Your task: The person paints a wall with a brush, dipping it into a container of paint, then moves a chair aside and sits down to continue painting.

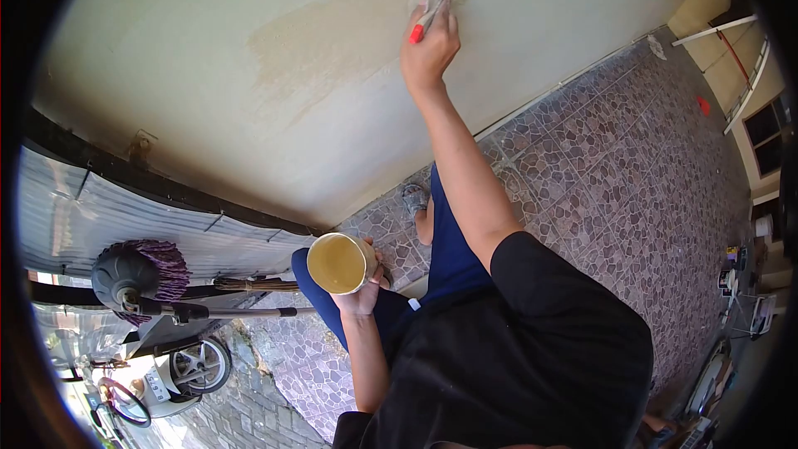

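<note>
My right hand (pixel 431 48) is closed around a paintbrush (pixel 434 12) with a red handle end, and its bristles touch the pale wall (pixel 216 108). A darker, wet-looking patch (pixel 332 33) spreads across the wall to the left of the brush. Lower down, in front of my body, my left hand (pixel 359 303) grips a cup (pixel 368 251) from its side and underneath. Inside the cup is a pale yellowish liquid (pixel 337 266); the left fingers are partly hidden behind it.
Patterned stone-look tiles (pixel 598 158) cover the floor along the wall. To the left are a purple-fringed mop (pixel 170 270), a stick broom (pixel 253 284) and a parked motorbike (pixel 179 378). A white ladder-like frame (pixel 752 75) leans at far right, near a red object (pixel 704 106).
</note>
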`<state>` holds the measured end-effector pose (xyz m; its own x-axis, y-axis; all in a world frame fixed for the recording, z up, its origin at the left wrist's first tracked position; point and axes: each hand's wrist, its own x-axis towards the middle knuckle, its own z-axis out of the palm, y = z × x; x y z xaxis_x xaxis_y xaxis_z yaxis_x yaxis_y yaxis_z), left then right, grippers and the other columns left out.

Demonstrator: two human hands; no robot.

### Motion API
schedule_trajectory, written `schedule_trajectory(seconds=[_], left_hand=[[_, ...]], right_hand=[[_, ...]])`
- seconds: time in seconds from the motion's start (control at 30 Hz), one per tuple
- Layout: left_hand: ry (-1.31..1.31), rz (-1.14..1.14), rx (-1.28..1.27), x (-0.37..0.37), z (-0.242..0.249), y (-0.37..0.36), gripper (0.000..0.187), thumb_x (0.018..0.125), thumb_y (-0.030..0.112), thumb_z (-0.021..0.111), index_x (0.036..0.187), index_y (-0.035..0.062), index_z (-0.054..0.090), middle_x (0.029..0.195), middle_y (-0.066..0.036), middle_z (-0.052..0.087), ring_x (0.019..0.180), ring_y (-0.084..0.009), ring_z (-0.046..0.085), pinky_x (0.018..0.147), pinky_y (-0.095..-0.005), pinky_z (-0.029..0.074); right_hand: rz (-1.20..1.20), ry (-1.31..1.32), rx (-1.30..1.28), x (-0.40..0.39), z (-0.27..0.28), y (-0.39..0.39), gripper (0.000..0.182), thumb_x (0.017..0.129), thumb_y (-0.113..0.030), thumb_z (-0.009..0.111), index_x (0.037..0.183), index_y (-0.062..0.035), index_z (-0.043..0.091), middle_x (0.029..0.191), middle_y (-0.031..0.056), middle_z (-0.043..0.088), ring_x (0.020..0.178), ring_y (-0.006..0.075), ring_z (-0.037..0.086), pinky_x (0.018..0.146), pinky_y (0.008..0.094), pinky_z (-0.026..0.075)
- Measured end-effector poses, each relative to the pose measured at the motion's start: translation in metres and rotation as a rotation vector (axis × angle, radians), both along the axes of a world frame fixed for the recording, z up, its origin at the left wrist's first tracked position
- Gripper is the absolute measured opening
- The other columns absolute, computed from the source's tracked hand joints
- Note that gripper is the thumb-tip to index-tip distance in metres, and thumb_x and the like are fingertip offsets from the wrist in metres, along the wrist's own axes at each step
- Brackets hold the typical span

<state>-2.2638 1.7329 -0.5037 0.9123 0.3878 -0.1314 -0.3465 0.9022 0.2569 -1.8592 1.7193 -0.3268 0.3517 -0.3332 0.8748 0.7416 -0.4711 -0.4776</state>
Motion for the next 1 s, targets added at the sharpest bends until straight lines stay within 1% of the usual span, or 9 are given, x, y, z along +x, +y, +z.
schedule_trajectory(seconds=[0.1, 0.33, 0.43, 0.53, 0.6, 0.73, 0.87, 0.93, 1.0], left_hand=[[-0.022, -0.004, -0.047, 0.001, 0.001, 0.002, 0.055, 0.105, 0.049, 0.053, 0.144, 0.0107, 0.056, 0.139, -0.028, 0.056, 0.108, -0.0457, 0.064, 0.066, -0.0405, 0.058], [-0.037, 0.023, -0.073, -0.005, 0.008, -0.002, 0.055, 0.106, 0.052, 0.052, 0.142, 0.0117, 0.058, 0.137, -0.027, 0.06, 0.105, -0.0467, 0.066, 0.064, -0.0397, 0.058], [-0.021, 0.052, -0.072, -0.011, 0.012, -0.003, 0.056, 0.106, 0.054, 0.05, 0.142, 0.0118, 0.058, 0.135, -0.027, 0.061, 0.104, -0.0469, 0.067, 0.064, -0.0393, 0.058], [-0.043, 0.067, -0.076, -0.015, 0.016, -0.004, 0.058, 0.106, 0.056, 0.049, 0.142, 0.0113, 0.058, 0.135, -0.027, 0.061, 0.104, -0.0456, 0.068, 0.063, -0.039, 0.058], [-0.026, 0.073, -0.078, -0.019, 0.014, -0.005, 0.061, 0.105, 0.058, 0.049, 0.142, 0.011, 0.058, 0.135, -0.027, 0.061, 0.103, -0.0443, 0.068, 0.063, -0.0392, 0.059], [-0.032, 0.092, -0.07, -0.021, 0.014, -0.005, 0.06, 0.105, 0.057, 0.047, 0.142, 0.011, 0.058, 0.135, -0.027, 0.062, 0.102, -0.0437, 0.069, 0.062, -0.0395, 0.059], [-0.053, 0.064, -0.022, -0.022, 0.0, -0.002, 0.061, 0.104, 0.058, 0.048, 0.143, 0.0112, 0.058, 0.137, -0.026, 0.06, 0.106, -0.0442, 0.066, 0.065, -0.0392, 0.059], [-0.078, 0.05, 0.004, -0.021, -0.002, -0.001, 0.063, 0.103, 0.06, 0.051, 0.143, 0.0116, 0.057, 0.14, -0.024, 0.058, 0.11, -0.0443, 0.064, 0.067, -0.0387, 0.059], [-0.105, 0.029, -0.006, -0.019, -0.001, -0.002, 0.062, 0.103, 0.059, 0.051, 0.142, 0.0114, 0.058, 0.14, -0.025, 0.058, 0.11, -0.0443, 0.064, 0.067, -0.0392, 0.059]], right_hand=[[0.107, 0.033, -0.022, -0.041, -0.009, 0.018, 0.046, 0.096, -0.007, 0.071, 0.128, 0.0232, 0.058, 0.089, 0.0276, 0.063, 0.078, 0.0432, 0.067, 0.069, 0.0485, 0.055], [0.372, 0.066, -0.118, -0.125, -0.025, 0.029, 0.043, 0.095, -0.008, 0.072, 0.127, 0.0194, 0.062, 0.081, 0.0246, 0.064, 0.066, 0.0376, 0.065, 0.061, 0.0428, 0.053], [0.619, 0.041, -0.133, -0.148, -0.028, 0.013, 0.042, 0.098, -0.011, 0.072, 0.129, 0.0159, 0.063, 0.076, 0.0162, 0.064, 0.06, 0.0273, 0.062, 0.054, 0.0381, 0.05], [0.958, 0.341, 0.099, -0.158, -0.021, -0.019, 0.031, 0.103, -0.02, 0.07, 0.116, 0.008, 0.069, 0.072, 0.0068, 0.063, 0.056, 0.0173, 0.058, 0.048, 0.0322, 0.044], [1.292, 0.882, 0.542, -0.156, -0.018, -0.039, 0.028, 0.106, -0.029, 0.066, 0.101, -0.0013, 0.067, 0.075, 0.003, 0.063, 0.059, 0.0103, 0.056, 0.048, 0.0265, 0.04], [1.434, 0.991, 0.834, -0.147, -0.002, -0.067, 0.023, 0.106, -0.029, 0.064, 0.102, -0.0064, 0.061, 0.077, 0.0058, 0.063, 0.063, 0.0105, 0.056, 0.05, 0.0238, 0.04], [1.303, 0.884, 0.818, -0.123, 0.018, -0.077, 0.024, 0.107, -0.028, 0.063, 0.097, -0.0068, 0.059, 0.073, 0.0057, 0.063, 0.058, 0.0096, 0.054, 0.049, 0.0237, 0.04], [1.022, 0.749, 0.738, -0.105, 0.053, -0.079, 0.028, 0.107, -0.029, 0.063, 0.096, -0.0026, 0.063, 0.073, 0.0048, 0.063, 0.058, 0.0103, 0.056, 0.052, 0.0246, 0.042], [0.637, 0.406, 0.434, -0.071, 0.076, -0.077, 0.027, 0.105, -0.023, 0.063, 0.097, 0.003, 0.066, 0.072, 0.0094, 0.065, 0.057, 0.0202, 0.059, 0.053, 0.0313, 0.046]])
